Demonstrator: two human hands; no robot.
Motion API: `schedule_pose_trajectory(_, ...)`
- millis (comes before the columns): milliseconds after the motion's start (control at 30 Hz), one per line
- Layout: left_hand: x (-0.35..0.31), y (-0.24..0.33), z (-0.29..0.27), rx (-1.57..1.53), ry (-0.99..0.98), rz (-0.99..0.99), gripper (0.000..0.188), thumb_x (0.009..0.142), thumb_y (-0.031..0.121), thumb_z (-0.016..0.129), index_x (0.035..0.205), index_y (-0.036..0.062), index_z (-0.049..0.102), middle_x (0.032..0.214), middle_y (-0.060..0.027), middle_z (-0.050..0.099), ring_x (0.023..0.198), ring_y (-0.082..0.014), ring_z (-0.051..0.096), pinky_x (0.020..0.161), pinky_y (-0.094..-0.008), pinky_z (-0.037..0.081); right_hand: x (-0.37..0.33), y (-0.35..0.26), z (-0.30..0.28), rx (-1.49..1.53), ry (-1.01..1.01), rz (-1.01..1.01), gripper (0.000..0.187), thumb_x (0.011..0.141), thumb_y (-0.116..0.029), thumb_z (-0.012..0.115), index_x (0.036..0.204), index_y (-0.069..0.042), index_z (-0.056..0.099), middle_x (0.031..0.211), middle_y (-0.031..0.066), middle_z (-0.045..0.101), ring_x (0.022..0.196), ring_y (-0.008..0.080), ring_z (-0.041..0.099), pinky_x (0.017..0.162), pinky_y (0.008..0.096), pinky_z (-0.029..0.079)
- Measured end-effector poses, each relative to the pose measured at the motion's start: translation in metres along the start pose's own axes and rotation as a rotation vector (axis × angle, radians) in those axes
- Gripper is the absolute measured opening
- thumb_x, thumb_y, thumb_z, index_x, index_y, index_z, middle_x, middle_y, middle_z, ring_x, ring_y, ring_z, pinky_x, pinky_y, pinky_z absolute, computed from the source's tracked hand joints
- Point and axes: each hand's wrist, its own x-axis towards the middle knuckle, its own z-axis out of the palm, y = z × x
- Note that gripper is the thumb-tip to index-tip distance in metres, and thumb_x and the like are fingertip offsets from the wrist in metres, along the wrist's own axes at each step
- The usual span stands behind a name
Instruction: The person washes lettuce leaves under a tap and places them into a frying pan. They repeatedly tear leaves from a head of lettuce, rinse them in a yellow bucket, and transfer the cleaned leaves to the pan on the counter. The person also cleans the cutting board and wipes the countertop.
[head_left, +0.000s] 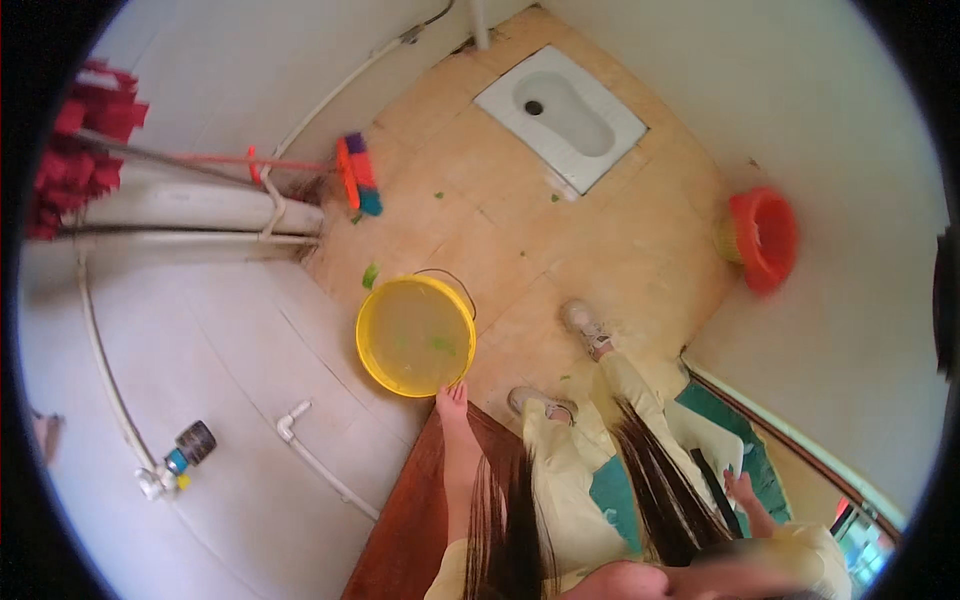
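Observation:
My left hand (452,397) is closed on the near rim of a round yellow bucket (366,362). The bucket stands on the tiled floor, holding cloudy water with green leaf bits in it; its thin wire handle (466,287) lies toward the far right side. Lower right, my right hand (742,489) is at the edge of a white, rounded-corner object (708,428), its fingers seemingly gripping that edge. The kind of this object cannot be made out. A black strip (714,490) runs beside it. My dark hair hangs over part of the view.
A white squat toilet (570,118) is set in the floor at the far side. Beyond the bucket, a broom (357,175) leans by white pipes, near a red mop (95,150). An orange-red basket (768,240) is at the right wall. Leaf scraps (370,275) dot the floor.

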Motion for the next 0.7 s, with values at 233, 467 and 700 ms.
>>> schedule_pose_trajectory(233,-0.117,0.088,-0.061,0.385,-0.132,-0.186,0.060,0.087,0.036,0.048,0.133,0.0083,0.020,0.129,-0.0216,0.031,0.117,-0.0355,0.038,0.095,-0.0480,0.037,-0.014,0.066,-0.011,-0.219,0.229,-0.026,0.044,0.074,-0.040,0.059,0.055,-0.001,0.057,0.053,0.0130,0.056,0.046,0.0217,0.053,0.048,0.0373,0.043)
schedule_pose_trajectory(467,-0.228,0.105,0.009,0.915,-0.297,-0.105,0.058,0.086,0.035,0.052,0.128,0.0046,0.027,0.123,-0.0205,0.037,0.113,-0.0345,0.041,0.094,-0.0461,0.038,-0.177,0.145,-0.060,0.247,0.403,0.156,0.042,0.071,-0.032,0.066,0.092,0.003,0.056,0.082,0.0163,0.061,0.067,0.0251,0.060,0.058,0.0376,0.048)
schedule_pose_trajectory(700,-0.351,0.037,0.102,1.478,-0.602,-0.091,0.036,0.088,0.029,0.048,0.111,0.0027,0.040,0.098,-0.0159,0.052,0.091,-0.0292,0.053,0.079,-0.0417,0.046,-0.336,0.121,-0.105,0.633,0.604,0.051,0.034,0.080,-0.032,0.057,0.091,-0.001,0.058,0.071,0.0134,0.059,0.066,0.0213,0.057,0.061,0.0387,0.045)
